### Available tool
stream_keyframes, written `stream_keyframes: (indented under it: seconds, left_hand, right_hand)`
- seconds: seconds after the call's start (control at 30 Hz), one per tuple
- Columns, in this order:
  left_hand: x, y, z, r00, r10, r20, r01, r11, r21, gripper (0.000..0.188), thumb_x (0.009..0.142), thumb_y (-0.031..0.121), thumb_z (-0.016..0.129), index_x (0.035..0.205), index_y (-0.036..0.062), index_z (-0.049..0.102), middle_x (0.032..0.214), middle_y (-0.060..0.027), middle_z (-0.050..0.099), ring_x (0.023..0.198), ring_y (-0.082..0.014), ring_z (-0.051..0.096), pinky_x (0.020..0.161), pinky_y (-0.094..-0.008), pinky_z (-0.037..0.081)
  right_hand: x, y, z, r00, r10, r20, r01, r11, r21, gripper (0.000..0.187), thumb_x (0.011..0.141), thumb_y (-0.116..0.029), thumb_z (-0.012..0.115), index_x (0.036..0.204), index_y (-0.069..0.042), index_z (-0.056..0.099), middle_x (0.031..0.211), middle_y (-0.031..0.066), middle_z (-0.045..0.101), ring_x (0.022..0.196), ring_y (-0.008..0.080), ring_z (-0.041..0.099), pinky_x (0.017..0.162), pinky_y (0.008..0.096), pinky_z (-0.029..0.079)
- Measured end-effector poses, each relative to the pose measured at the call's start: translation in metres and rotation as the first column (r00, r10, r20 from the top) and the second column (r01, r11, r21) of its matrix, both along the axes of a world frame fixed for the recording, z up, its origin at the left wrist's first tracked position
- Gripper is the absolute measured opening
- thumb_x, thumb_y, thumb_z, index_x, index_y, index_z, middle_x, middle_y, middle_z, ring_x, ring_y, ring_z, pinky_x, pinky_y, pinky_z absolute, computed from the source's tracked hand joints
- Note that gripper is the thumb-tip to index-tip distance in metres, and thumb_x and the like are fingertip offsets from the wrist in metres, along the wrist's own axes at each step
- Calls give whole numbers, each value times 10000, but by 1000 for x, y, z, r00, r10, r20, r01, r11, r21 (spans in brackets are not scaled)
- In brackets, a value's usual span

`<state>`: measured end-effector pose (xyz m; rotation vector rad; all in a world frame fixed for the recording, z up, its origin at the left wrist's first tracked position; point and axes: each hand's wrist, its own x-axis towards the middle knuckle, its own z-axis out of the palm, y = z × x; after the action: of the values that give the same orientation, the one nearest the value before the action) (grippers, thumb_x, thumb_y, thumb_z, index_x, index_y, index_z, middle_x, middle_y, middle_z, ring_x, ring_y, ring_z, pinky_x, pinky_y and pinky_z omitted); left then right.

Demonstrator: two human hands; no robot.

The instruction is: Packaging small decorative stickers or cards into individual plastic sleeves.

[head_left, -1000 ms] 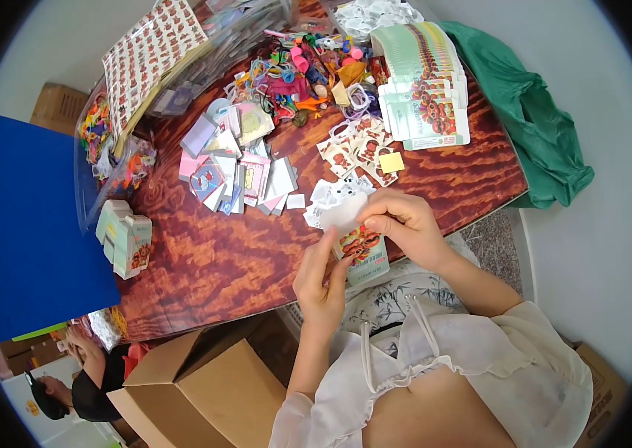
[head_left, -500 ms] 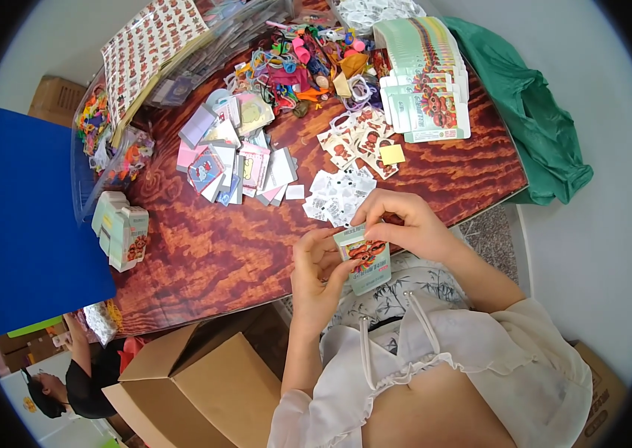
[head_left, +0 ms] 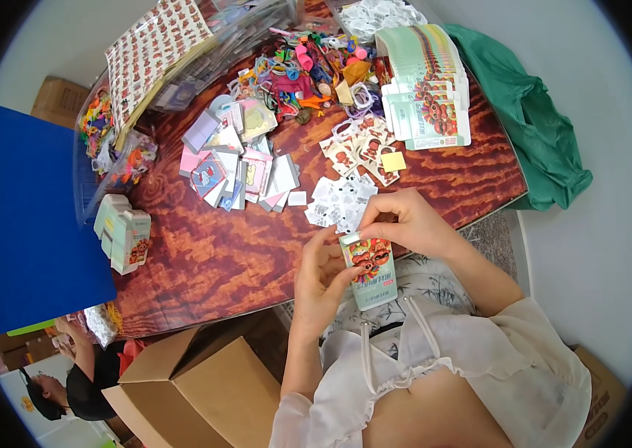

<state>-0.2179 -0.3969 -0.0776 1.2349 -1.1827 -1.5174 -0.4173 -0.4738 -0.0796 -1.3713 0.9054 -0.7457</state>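
A small light-green printed card box (head_left: 376, 295) with a colourful picture is held upright over the table's near edge, in front of my body. My left hand (head_left: 316, 280) is closed around its left side, thumb across the front. The fingers of my right hand (head_left: 411, 222) pinch at the box's top end, where a pale flap shows; the fingers partly hide it. Just beyond the hands lies a pile of small white printed packets (head_left: 340, 201). Behind it are cream picture cards (head_left: 357, 149) with a yellow square pad (head_left: 393, 161) on them.
Fanned green flat boxes (head_left: 426, 112) lie at the back right, beside a heap of colourful trinkets (head_left: 308, 71). Mixed cards (head_left: 237, 160) spread mid-table. Several green boxes (head_left: 123, 233) stand at left. An open carton (head_left: 219, 388) sits below the edge; another person (head_left: 81, 373) is at lower left.
The box has dropped slightly and shows more of its front. My right fingers have shifted a little along its top end, where the pale flap is now visible.
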Motion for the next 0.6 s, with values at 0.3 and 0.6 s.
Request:
stream_keyframes:
  seconds: [0.3,0.6]
  left_hand:
    - [5,0,-7,997,54,-59,-55,998,-15,591,878,-138,619,1406,17,403,1127,-146,636,993,-189,675,845,-302,571]
    - [28,-14,-8,899,90,-429,-45,992,115,586,940,-92,565,1480,41,381,1207,-141,644,1020,-157,667,848,-267,554]
  right_hand:
    - [-11,14,-5,998,68,11,-63,962,-267,231,831,15,698,1060,10,735,1065,143,710,958,219,685,796,324,542]
    - [-1,3,-32,870,-199,450,-36,886,462,180,949,-105,639,1110,-23,629,1061,74,685,965,142,662,792,312,562]
